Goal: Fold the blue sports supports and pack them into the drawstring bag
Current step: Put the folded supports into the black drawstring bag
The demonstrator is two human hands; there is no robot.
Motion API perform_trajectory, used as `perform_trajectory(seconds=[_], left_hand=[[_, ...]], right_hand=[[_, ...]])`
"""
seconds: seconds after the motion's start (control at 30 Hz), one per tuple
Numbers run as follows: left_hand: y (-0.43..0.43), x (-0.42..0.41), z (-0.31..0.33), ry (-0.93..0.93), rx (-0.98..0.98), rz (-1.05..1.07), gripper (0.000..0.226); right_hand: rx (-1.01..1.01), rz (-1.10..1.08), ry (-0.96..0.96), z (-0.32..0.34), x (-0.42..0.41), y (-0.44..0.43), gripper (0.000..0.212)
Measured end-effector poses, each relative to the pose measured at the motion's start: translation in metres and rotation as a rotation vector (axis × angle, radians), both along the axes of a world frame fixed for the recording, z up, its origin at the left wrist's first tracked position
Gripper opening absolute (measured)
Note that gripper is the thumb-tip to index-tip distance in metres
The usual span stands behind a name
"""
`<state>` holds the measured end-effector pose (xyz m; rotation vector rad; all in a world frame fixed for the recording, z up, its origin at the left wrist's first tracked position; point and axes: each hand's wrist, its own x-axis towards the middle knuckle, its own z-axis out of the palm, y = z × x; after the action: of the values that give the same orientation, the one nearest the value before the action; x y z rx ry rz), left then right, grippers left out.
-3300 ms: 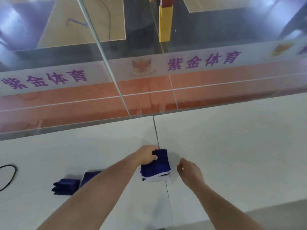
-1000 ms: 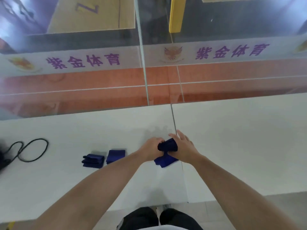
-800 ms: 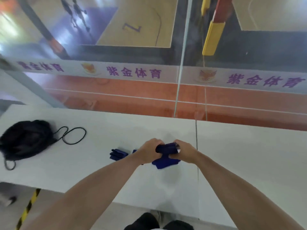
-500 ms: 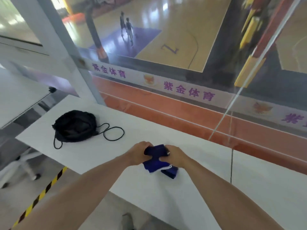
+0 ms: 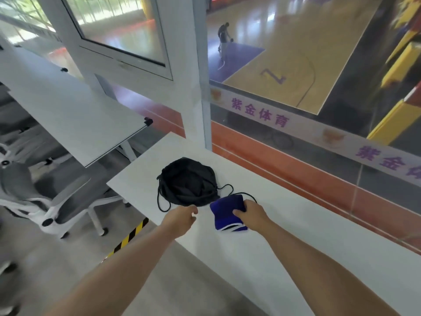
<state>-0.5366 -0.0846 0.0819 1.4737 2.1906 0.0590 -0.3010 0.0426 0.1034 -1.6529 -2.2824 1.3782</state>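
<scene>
The folded blue supports (image 5: 227, 213) had been carried leftward to the black drawstring bag (image 5: 186, 188), and the left hand (image 5: 182, 217) had been released from them.

The bundle was gripped by the right hand (image 5: 250, 215) alone, just beside the bag's edge on the white table (image 5: 296, 247); the left hand was held loosely curled and empty near the bag.

Purple "紫金体育" on the glass's white band (image 5: 259, 111); "Z" on the court floor (image 5: 273, 76).

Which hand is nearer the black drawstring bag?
Left. The left hand reaches at the near edge of the drawstring bag; the right hand holds the folded blue supports beside it.
</scene>
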Motion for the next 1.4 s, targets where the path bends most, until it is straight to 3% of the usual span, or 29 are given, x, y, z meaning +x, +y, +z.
perform_trajectory(seconds=[0.23, 0.47, 0.7, 0.87, 1.0, 1.07, 1.13, 1.2, 1.27, 1.4], left_hand=[[0.029, -0.074, -0.016, 0.021, 0.008, -0.035, 0.039], [0.063, -0.157, -0.023, 0.122, 0.028, -0.056, 0.032], [0.114, -0.226, -0.043, 0.082, 0.061, -0.152, 0.029], [0.151, -0.255, -0.074, -0.026, 0.087, -0.322, 0.027], [0.161, -0.254, -0.090, -0.069, -0.045, -0.598, 0.045], [0.162, -0.251, -0.098, -0.046, -0.076, -0.670, 0.051], [0.162, -0.246, -0.101, -0.031, -0.043, -0.709, 0.051], [0.162, -0.239, -0.104, -0.058, -0.006, -0.726, 0.051], [0.160, -0.233, -0.109, -0.058, 0.007, -0.743, 0.055], [0.160, -0.219, -0.131, 0.003, -0.045, -0.830, 0.063]], right_hand=[[-0.078, -0.064, 0.018, -0.020, -0.090, 0.038, 0.043], [-0.230, -0.189, 0.062, -0.059, -0.190, 0.078, 0.052], [-0.350, -0.301, -0.026, -0.087, -0.253, 0.077, 0.035], [-0.141, -0.208, -0.193, -0.096, -0.276, 0.077, 0.031], [0.115, -0.047, -0.455, -0.101, -0.267, 0.071, 0.017], [0.241, -0.099, -0.532, -0.103, -0.257, 0.063, 0.026], [0.222, -0.212, -0.574, -0.104, -0.250, 0.056, 0.050], [0.097, -0.345, -0.542, -0.109, -0.247, 0.057, 0.060], [0.007, -0.424, -0.455, -0.120, -0.245, 0.061, 0.052], [0.023, -0.519, -0.341, -0.134, -0.242, 0.072, 0.025]])
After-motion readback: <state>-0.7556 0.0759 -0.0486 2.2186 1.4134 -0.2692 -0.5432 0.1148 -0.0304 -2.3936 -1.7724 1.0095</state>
